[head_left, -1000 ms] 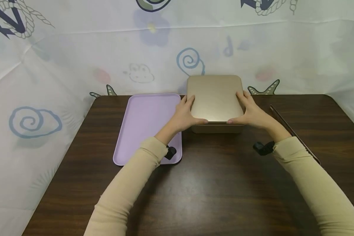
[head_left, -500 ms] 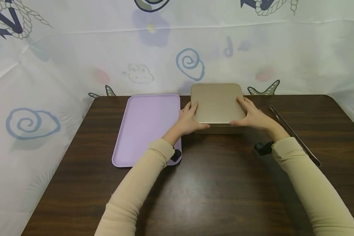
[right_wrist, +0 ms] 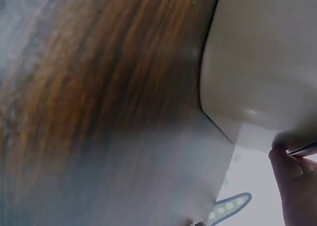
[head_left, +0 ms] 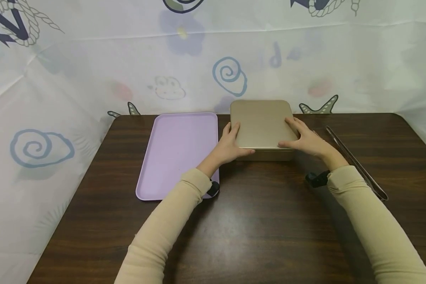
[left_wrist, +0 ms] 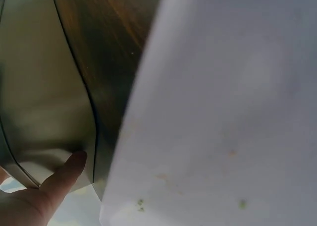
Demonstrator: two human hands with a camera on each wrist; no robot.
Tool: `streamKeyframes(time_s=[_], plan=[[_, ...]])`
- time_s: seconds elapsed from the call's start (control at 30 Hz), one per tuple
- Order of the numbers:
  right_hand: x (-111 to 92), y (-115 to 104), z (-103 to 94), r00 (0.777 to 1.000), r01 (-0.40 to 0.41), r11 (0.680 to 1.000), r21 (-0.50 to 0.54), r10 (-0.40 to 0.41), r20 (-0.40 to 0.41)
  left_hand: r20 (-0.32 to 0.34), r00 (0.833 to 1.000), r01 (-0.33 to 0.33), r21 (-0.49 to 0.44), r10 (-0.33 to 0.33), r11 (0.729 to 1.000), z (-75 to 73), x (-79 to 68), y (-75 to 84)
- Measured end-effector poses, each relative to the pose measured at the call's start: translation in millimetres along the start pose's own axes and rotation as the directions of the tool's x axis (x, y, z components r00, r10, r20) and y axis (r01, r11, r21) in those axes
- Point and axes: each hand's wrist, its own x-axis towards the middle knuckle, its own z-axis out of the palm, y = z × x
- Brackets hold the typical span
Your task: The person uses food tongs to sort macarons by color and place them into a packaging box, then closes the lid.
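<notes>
A gold-coloured rectangular box [head_left: 266, 155] stands at the far side of the table, its matching flat lid [head_left: 262, 123] lying level on top. My left hand [head_left: 228, 146] holds the lid at its left side, thumb along the front edge. On the opposite side my right hand [head_left: 308, 139] grips the lid the same way, fingers at the side and thumb at the front. In the left wrist view a fingertip [left_wrist: 77, 161] lies against the box's side wall. The right wrist view shows fingers [right_wrist: 287, 169] right at the lid's edge. The box's inside is hidden.
A lilac tray [head_left: 177, 154] lies just left of the box under my left forearm; small green and orange specks dot it in the left wrist view. Long metal tongs [head_left: 356, 163] lie at the right, beside my right wrist. A printed white cloth [head_left: 135, 71] hangs behind the dark table [head_left: 255, 228].
The lid has come down from a raised, tilted position to lie level on the box, both hands lowering with it. Over the last half second hardly anything has moved.
</notes>
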Motion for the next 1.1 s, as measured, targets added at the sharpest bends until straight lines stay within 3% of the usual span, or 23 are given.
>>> streamKeyframes(time_s=[0.47, 0.67, 0.83, 1.1], plan=[[-1.0, -0.8, 3.3, 0.998, 0.042, 0.996, 0.073, -0.039, -0.054, 0.013, 1.000, -0.001, 0.067, 0.000, 0.998, -6.1, -5.0, 0.3], [1.9, 0.6, 6.0, 0.995, 0.059, 0.998, 0.023, -0.058, -0.077, 0.032, 0.999, 0.013, 0.079, -0.015, 0.997, -8.2, -3.3, -1.5], [3.1, 0.1, 9.8, 0.993, 0.061, 0.998, 0.001, -0.061, -0.102, 0.002, 1.000, 0.006, 0.110, -0.006, 0.994, -11.9, 1.8, -4.3], [6.4, -0.3, 11.5, 0.996, 0.025, 1.000, -0.015, -0.026, -0.083, -0.004, 1.000, 0.021, 0.188, -0.021, 0.982, -16.9, 11.2, -7.4]])
